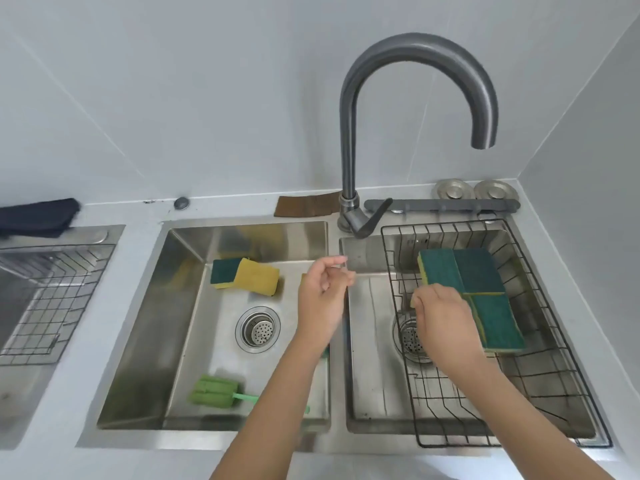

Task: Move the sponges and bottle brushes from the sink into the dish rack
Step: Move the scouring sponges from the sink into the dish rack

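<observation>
In the left sink basin (149,323), two yellow-and-green sponges (256,277) lie at the back, and a green bottle brush (214,391) lies at the front. Part of its handle runs under my left arm. My left hand (323,296) hovers over the divider between the basins, fingers loosely curled and empty. A black wire dish rack (588,393) sits in the right basin and holds several sponges (478,271), green side up. My right hand (443,317) is inside the rack, fingers closed down on another sponge whose yellow corner (412,301) shows by my fingertips.
A tall curved faucet (348,140) rises behind the divider, with its spout over the rack. Two drain strainers (258,329) sit in the basins. A second wire rack (45,306) is at far left, beside a dark cloth (38,216). Small green and yellow bits peek from behind my left arm.
</observation>
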